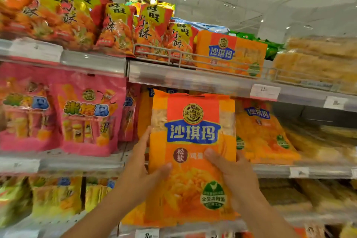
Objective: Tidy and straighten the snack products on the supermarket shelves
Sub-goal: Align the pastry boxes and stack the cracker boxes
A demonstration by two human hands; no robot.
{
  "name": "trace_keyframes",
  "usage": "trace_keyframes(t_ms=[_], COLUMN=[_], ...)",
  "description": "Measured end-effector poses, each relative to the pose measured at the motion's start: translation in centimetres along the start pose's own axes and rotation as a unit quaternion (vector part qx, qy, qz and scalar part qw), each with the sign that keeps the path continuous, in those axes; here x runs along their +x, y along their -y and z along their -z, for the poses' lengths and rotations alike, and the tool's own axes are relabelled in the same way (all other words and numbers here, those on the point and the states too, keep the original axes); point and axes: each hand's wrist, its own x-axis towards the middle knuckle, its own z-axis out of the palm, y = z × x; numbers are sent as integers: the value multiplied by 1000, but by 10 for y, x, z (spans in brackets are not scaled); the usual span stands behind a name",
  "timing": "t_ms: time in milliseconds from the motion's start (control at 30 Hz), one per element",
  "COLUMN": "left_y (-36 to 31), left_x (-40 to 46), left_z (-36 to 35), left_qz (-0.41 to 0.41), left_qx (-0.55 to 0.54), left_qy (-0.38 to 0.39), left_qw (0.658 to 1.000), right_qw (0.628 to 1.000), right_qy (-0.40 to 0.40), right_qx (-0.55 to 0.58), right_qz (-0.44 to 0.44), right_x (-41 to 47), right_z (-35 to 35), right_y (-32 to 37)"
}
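Note:
I hold an orange snack bag (193, 152) with a blue label upright in front of the middle shelf (81, 162). My left hand (143, 168) grips its left edge, thumb across the front. My right hand (231, 176) grips the right edge, thumb on the front too. Behind the bag, more orange bags of the same kind (260, 133) lean on the middle shelf. Another matching bag (229, 52) stands on the top shelf (193, 77) behind a wire rail.
Red and yellow snack bags (77, 15) fill the top shelf's left part. Pink bags (85, 114) stand at the middle shelf's left. Clear packs of pale snacks (316, 60) lie at the right. Yellow bags (56, 195) sit on the lower shelf. Price tags (264, 92) line the shelf edges.

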Motion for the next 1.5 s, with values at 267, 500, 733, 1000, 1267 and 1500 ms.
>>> trace_keyframes(t_ms=[267, 500, 733, 1000, 1267, 1500], left_y=[21, 13, 20, 42, 42, 38], left_x=[-20, 37, 101, 107, 96, 91], left_z=[19, 32, 38, 31, 30, 27], left_qz=[83, 39, 17, 18, 33, 75], left_qx=[86, 94, 151, 217, 210, 235], left_qy=[-59, -100, -115, -131, -105, -103], left_qw=[991, 990, 982, 967, 971, 964], right_qw=[991, 997, 996, 973, 916, 870], right_qy=[33, 29, 24, 26, -28, -3], right_qx=[34, 5, -87, -226, -373, -458], right_qz=[-128, -66, 4, 27, 142, 185], right_x=[27, 90, 149, 175, 159, 142], right_z=[-39, -73, -97, -98, -94, -91], right_y=[-23, 4, 7, -22, -37, -44])
